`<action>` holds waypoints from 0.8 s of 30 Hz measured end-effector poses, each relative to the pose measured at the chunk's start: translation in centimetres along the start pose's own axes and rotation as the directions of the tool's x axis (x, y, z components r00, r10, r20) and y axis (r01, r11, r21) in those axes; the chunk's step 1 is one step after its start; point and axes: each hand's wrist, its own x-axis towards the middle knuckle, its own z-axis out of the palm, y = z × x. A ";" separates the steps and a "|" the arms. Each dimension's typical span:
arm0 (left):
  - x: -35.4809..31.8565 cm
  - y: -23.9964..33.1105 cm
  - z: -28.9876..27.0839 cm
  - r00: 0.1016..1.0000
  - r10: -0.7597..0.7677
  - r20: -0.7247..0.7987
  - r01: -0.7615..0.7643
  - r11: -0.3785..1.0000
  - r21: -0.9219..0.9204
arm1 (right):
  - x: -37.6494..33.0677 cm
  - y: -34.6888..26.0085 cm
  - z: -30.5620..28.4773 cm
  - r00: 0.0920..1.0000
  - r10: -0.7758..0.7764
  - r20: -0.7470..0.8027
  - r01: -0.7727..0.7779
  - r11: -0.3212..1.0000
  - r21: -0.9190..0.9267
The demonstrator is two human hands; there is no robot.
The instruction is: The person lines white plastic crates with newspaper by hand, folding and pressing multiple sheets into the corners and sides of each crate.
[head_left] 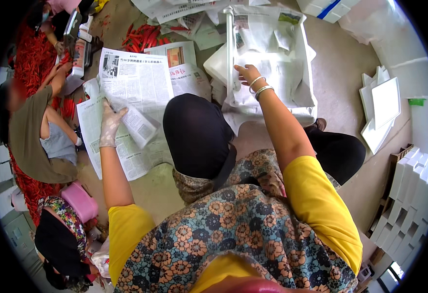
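Newsp. sheets [143,80] under L grip [111,121], white box rim [230,46] by R grip [247,76]

The box [230,44] is open at the top, allowing entry from above, and closed at the sides. The left knee [194,136] obstructs the low path between newspaper [140,80] and box. Bare floor [341,73] separates box from white panels [385,102].

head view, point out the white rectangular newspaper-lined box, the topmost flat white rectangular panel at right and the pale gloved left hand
White rectangular box [230,51], head view, left rim
Flat white rectangular panel [386,103], head view, middle of its face
Pale gloved left hand [110,122], head view, back of the hand
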 end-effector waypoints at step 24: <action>1.0 16.9 29.6 0.880 0.310 0.359 -0.430 0.842 0.326 | -1.0 2.0 -3.6 0.966 -0.174 -0.189 0.218 0.945 0.245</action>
